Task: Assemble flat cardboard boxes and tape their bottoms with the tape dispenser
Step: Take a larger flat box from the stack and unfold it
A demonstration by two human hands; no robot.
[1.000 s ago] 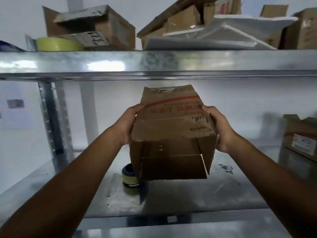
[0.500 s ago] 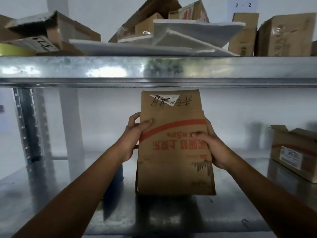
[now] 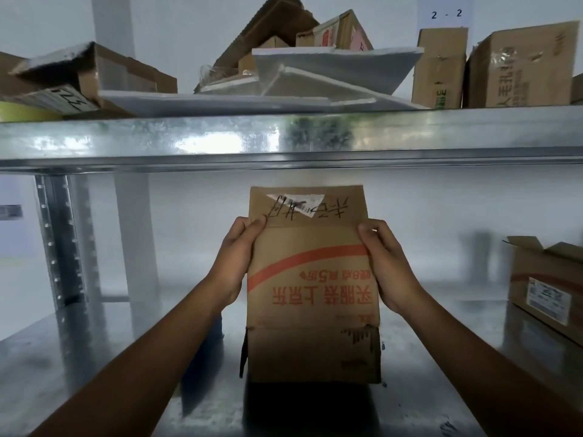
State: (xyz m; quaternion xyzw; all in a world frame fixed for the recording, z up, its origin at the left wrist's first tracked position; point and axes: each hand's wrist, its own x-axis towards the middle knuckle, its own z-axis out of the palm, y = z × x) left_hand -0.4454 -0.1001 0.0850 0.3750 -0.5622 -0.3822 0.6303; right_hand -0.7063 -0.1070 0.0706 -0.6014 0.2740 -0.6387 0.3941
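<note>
Box [image 3: 312, 294] | red print upside down | wall label [image 3: 446, 14]: 2 - 2

Storeroom: galvanised metal shelving [image 3: 284, 143] (numbered "2 - 2") piled with cartons [image 3: 520, 67].

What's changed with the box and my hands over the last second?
The cardboard box swung from tilted, open end facing you, to upright with its printed side facing you, down near the shelf. The left hand and right hand slid up its side edges to the top flap's fold, thumbs on the front. Unchanged: both hands grip the box; the carton on the right sits in place.
</note>
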